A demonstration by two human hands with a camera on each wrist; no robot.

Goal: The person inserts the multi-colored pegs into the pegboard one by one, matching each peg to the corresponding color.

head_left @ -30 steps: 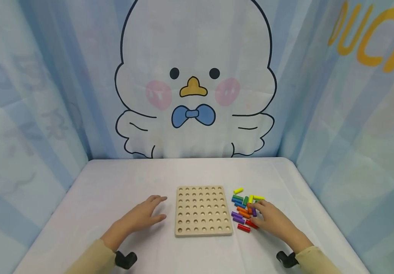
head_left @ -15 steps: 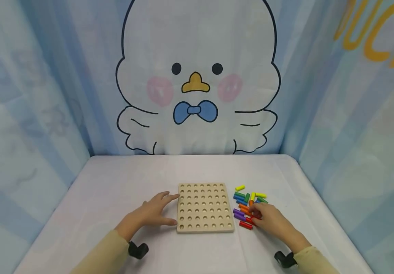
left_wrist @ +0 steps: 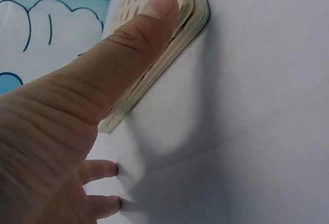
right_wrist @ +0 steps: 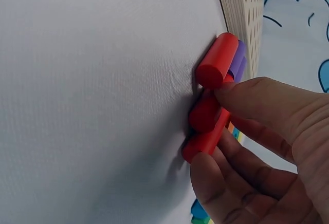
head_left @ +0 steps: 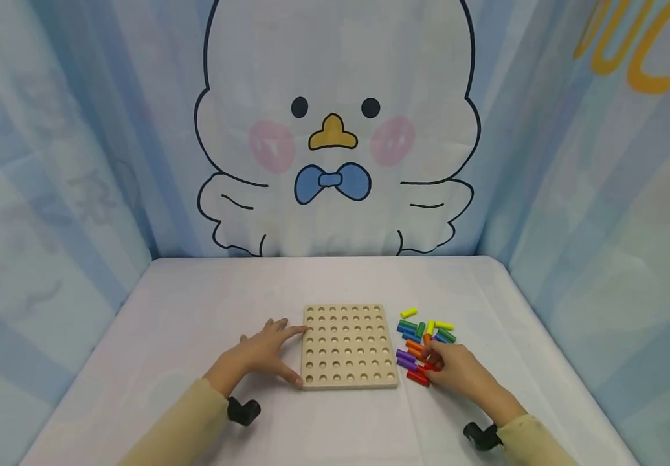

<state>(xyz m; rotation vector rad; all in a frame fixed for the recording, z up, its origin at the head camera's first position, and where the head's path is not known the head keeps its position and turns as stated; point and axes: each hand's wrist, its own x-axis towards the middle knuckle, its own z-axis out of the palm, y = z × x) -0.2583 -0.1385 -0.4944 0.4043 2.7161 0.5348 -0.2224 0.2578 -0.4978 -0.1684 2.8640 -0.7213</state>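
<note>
My left hand (head_left: 261,353) is at the left side of a square wooden pegboard (head_left: 349,382) with rows of round holes. Its index fingertip reaches the left edge. In the left wrist view, the thumb (left_wrist: 128,44) lies over the board's near corner, while other fingertips rest on the cloth. To the right of the board, my right hand (head_left: 457,369) pinches among the red pegs with thumb and fingers. The right wrist view shows a red peg (right_wrist: 205,113) under the thumb and another red peg (right_wrist: 200,144) by a fingertip. One more red peg (right_wrist: 218,62) lies outside the grasp.
Purple pegs (head_left: 407,364), orange pegs (head_left: 415,345), blue pegs (head_left: 411,337), green pegs (head_left: 446,336) and yellow pegs (head_left: 408,312) lie in a loose heap. A white cloth (head_left: 224,291) covers the table. Printed curtains (head_left: 335,213) stand behind and on both sides.
My left hand has moved right, from beside the board to its left edge. The right hand's fingers have drawn together on the red pegs. The head view has tilted slightly downward.
</note>
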